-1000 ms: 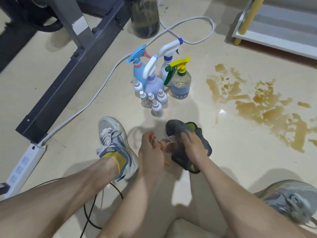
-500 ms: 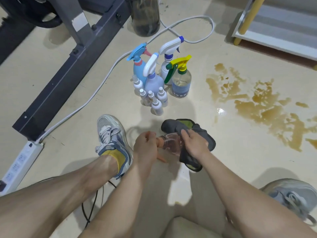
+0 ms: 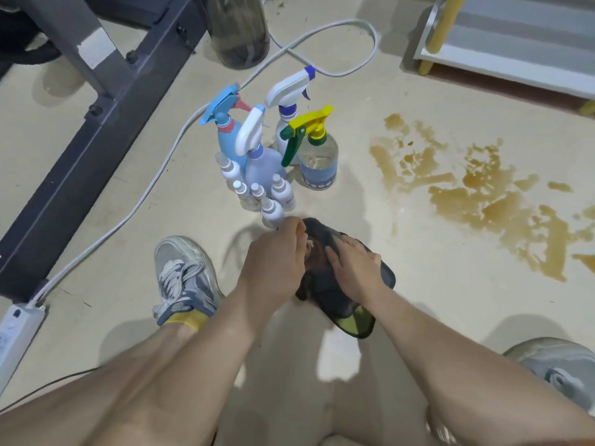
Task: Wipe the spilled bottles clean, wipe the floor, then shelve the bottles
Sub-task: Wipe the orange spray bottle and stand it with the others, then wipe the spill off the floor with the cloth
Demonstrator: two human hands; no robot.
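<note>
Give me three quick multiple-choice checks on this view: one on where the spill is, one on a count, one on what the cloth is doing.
1. Where is the brown spill relative to the group of standing bottles?
A) to its left
B) to its right
C) under it

2. How many spray bottles with triggers stand in that group?
A) two
B) four
C) seven

3. What state is the cloth in?
A) lying flat on the spill
B) draped over a chair
C) held around a bottle

Answers:
1 B: the puddle spreads out to the right of the group, apart from it.
2 B: blue, white, white-and-blue and yellow-green triggers show.
3 C: the right hand holds it round a small bottle that the left hand grips.
</note>
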